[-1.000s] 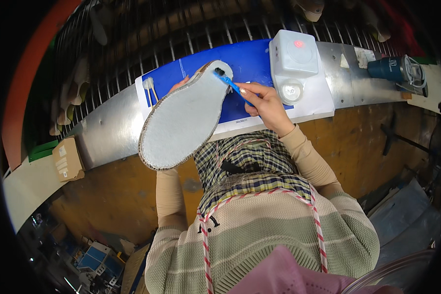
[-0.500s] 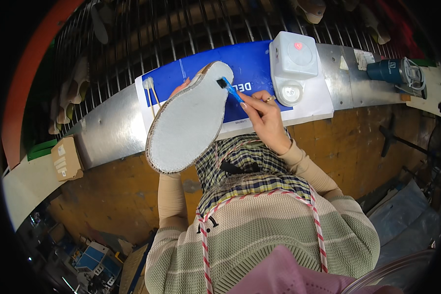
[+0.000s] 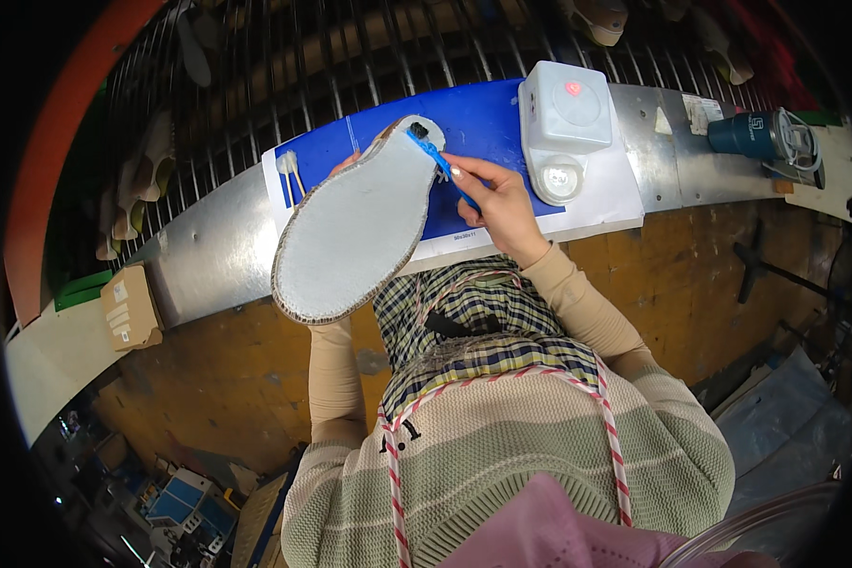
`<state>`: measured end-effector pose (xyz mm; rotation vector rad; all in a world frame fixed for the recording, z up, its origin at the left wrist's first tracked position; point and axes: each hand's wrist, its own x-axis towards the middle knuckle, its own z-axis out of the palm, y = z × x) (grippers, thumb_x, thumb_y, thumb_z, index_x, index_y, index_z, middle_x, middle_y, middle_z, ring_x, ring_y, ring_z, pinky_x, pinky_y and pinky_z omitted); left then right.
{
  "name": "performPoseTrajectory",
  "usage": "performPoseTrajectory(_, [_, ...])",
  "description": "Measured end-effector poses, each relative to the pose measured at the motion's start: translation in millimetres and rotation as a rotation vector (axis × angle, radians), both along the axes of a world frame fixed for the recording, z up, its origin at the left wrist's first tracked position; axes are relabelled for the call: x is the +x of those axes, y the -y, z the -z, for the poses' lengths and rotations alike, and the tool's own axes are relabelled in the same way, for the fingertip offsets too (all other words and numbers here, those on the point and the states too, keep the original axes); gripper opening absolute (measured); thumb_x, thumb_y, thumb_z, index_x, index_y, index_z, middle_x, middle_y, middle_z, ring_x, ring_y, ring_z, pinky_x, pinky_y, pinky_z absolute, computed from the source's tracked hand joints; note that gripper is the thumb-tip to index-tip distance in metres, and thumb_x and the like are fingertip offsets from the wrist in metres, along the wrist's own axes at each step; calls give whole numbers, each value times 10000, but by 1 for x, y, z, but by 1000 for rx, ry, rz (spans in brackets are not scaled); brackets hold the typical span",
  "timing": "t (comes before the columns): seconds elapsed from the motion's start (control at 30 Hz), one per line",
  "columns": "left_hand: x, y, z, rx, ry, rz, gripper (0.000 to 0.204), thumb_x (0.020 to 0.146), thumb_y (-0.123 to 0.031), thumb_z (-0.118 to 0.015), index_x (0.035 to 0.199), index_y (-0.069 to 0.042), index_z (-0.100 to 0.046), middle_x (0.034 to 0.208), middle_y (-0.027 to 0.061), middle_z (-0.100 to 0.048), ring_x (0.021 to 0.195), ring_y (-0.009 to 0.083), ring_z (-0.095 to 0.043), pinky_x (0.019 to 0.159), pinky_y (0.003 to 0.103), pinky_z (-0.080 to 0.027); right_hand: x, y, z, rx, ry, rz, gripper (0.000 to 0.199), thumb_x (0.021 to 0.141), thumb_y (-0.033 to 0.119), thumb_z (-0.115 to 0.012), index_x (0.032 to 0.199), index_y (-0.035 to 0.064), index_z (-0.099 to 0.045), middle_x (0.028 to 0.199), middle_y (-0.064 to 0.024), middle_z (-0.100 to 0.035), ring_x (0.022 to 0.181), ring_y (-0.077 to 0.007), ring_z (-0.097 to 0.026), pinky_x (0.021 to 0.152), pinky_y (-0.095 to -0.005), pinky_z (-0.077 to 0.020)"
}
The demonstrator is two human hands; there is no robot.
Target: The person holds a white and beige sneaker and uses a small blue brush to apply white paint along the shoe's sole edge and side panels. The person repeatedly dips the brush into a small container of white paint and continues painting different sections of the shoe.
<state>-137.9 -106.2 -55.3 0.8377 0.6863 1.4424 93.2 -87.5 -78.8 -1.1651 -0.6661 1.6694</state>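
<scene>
A shoe [image 3: 350, 237] is held bottom up over the bench, its whitish underside facing me and a stitched edge running round it. My left hand [image 3: 346, 164] grips it from behind; most of that hand is hidden, with only fingertips showing past the far left edge. My right hand [image 3: 504, 206] is closed round a blue brush [image 3: 434, 156] shaped like a toothbrush. Its black bristles touch the underside near the narrow far end. Beyond the right hand stands a white plastic dispenser [image 3: 570, 109] with a small round cup [image 3: 560, 180] at its front.
A blue and white sheet [image 3: 464, 104] covers part of the metal bench [image 3: 208, 251]. Two white-tipped sticks [image 3: 290, 170] lie left of the shoe. A teal tumbler [image 3: 753, 137] stands far right, a small cardboard box [image 3: 130, 308] far left. Behind runs a rack of metal bars [image 3: 350, 57] holding shoes.
The brush has moved up and left, nearer the tip of the shoe's narrow end. My right hand has turned and shifted slightly left. The shoe has moved slightly left and up.
</scene>
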Motion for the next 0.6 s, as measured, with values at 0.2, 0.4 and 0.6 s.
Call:
performPoseTrajectory(0.2, [6, -13, 3, -56, -111, -12, 481, 990, -182, -579, 1444, -55, -482, 1443, 117, -531, 1224, 199, -597, 1028, 306, -514, 31, 28, -11, -60, 46, -96, 288, 994, 120, -614, 1256, 10, -663, 730, 26, -545, 519, -66, -421, 451, -222, -292])
performPoseTrajectory(0.4, [10, -20, 1, -115, -199, 15, 479, 989, -175, -580, 1443, -56, -483, 1443, 118, -531, 1220, 200, -601, 1024, 306, -520, 41, 6, -30, -27, -153, -154, 318, 979, 117, -629, 1282, 22, -647, 735, -2, -589, 530, -66, -457, 459, -203, -322])
performPoseTrajectory(0.6, [19, -9, -4, -151, -212, 59, 478, 988, -167, -581, 1443, -57, -484, 1443, 120, -531, 1216, 200, -605, 1019, 305, -525, 19, 2, -29, 285, 347, -217, 283, 968, 111, -637, 1241, 64, -693, 718, 0, -629, 559, -42, -461, 491, -223, -371])
